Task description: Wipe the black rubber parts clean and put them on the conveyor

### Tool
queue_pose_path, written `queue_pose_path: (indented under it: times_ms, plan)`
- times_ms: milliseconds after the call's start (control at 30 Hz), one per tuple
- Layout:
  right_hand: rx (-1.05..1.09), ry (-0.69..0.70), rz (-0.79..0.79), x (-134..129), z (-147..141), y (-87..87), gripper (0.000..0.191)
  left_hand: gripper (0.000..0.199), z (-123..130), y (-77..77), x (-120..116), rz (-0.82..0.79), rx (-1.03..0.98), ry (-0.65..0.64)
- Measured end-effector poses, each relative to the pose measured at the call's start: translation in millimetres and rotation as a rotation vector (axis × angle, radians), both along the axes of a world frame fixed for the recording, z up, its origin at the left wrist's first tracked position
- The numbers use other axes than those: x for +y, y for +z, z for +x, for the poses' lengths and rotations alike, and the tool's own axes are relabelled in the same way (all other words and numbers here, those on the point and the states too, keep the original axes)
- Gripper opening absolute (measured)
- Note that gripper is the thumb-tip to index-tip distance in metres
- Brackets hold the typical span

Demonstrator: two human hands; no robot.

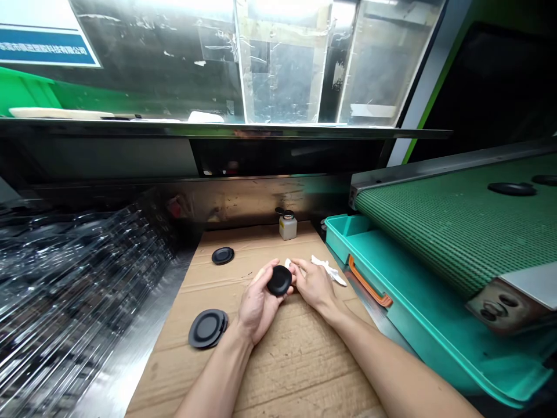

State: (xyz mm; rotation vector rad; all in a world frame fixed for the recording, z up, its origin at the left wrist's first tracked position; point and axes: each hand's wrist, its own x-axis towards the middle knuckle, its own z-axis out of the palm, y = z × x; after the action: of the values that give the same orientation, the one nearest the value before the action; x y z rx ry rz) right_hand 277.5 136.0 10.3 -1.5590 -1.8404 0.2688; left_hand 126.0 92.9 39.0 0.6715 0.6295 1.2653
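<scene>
Holding a black disc (279, 280) in curled fingers, the left hand (259, 305) sits against the right hand (314, 284), whose narrowed fingers pinch something too hidden to tell, beside a white cloth (328, 270).

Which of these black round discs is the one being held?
The black disc in the left hand. It is the only one held; the others lie on the cardboard or the green conveyor belt.
</scene>
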Motion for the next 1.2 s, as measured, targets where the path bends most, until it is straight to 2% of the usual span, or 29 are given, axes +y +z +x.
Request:
queue_pose_path:
  times_ms: [167,267,367,600,667,700,767,833,900,1000,1133,1200]
  plan:
    - [-0.013,0.015,-0.050,-1.4,0.7,6.6,0.032,0.084,13.9,-5.8,-7.5,0.382,0.557,0.263]
    - [-0.007,0.031,-0.088,-2.9,1.3,10.2,0.031,0.093,15.6,-7.8,-11.7,0.629,0.836,0.362]
    - [0.004,0.049,-0.092,-3.7,2.0,11.3,0.030,0.094,14.3,-7.4,-14.4,0.770,1.009,0.425]
    - [-0.004,0.042,-0.088,-2.0,2.8,7.6,0.030,0.089,13.3,-5.6,-16.1,0.810,1.096,0.440]
    - [-0.015,0.043,-0.086,-0.9,3.1,5.4,0.031,0.077,11.0,-5.0,-15.7,0.813,1.109,0.419]
    - [-0.018,0.039,-0.079,-0.4,3.1,4.0,0.031,0.063,9.0,-5.0,-15.0,0.790,1.135,0.389]
    - [-0.019,0.019,-0.054,0.4,2.9,0.7,0.033,0.031,3.7,-6.5,-12.7,0.676,1.271,0.307]
    - [-0.015,-0.005,-0.022,1.1,2.4,-2.6,0.034,0.036,-1.9,-10.2,-9.4,0.507,1.498,0.251]
    - [-0.013,-0.007,-0.003,1.9,2.1,-5.3,0.034,0.044,-6.2,-15.3,-6.2,0.419,1.699,0.264]
    - [-0.018,0.003,-0.001,3.3,2.1,-7.3,0.034,0.042,-9.1,-21.3,-2.8,0.478,1.771,0.313]
    - [-0.028,-0.002,-0.004,4.6,2.5,-8.0,0.034,0.034,-8.0,-20.1,-3.0,0.657,1.637,0.346]
    - [-0.034,-0.001,-0.002,4.8,2.5,-8.2,0.034,0.030,-5.8,-17.7,-5.4,0.779,1.572,0.315]
